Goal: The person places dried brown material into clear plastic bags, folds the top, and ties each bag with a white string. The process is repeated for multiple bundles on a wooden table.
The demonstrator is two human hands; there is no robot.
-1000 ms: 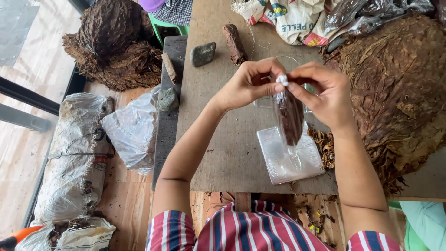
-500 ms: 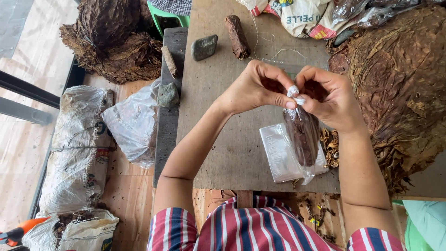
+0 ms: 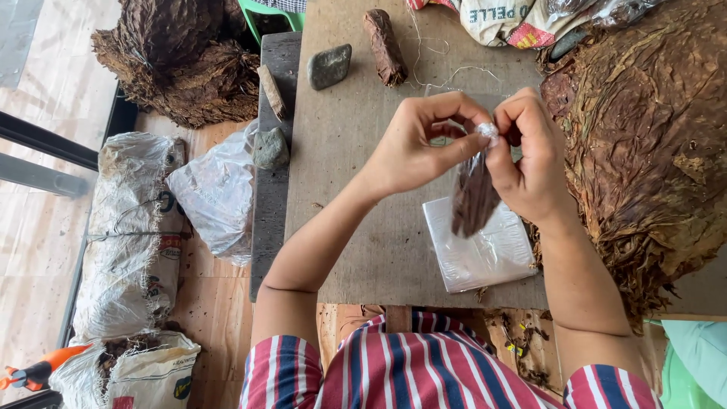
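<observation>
Hanging between both hands above the bench (image 3: 356, 151), a small clear plastic bag (image 3: 473, 198) packed with dark brown leaf is pinched at its gathered top. The left hand (image 3: 415, 148) clamps thumb and forefinger on the bunched neck, and the right hand (image 3: 530, 155) closes its fingertips on the same white twist of plastic, so the two hands meet there. The bag looks slim, glossy and creased, its filling dark and tightly rolled, its lower end dangling free just over a flat stack of empty clear bags (image 3: 478, 246). My judgement: the thin neck could slip from the pinch or tear if pulled hard, dropping the bundle, and loose crumbs might spill if the twist opens. Further out lie a rolled brown bundle (image 3: 384, 45), a grey stone (image 3: 329, 66), thin string (image 3: 435, 64), and a big heap of dried leaves (image 3: 651, 136).
</observation>
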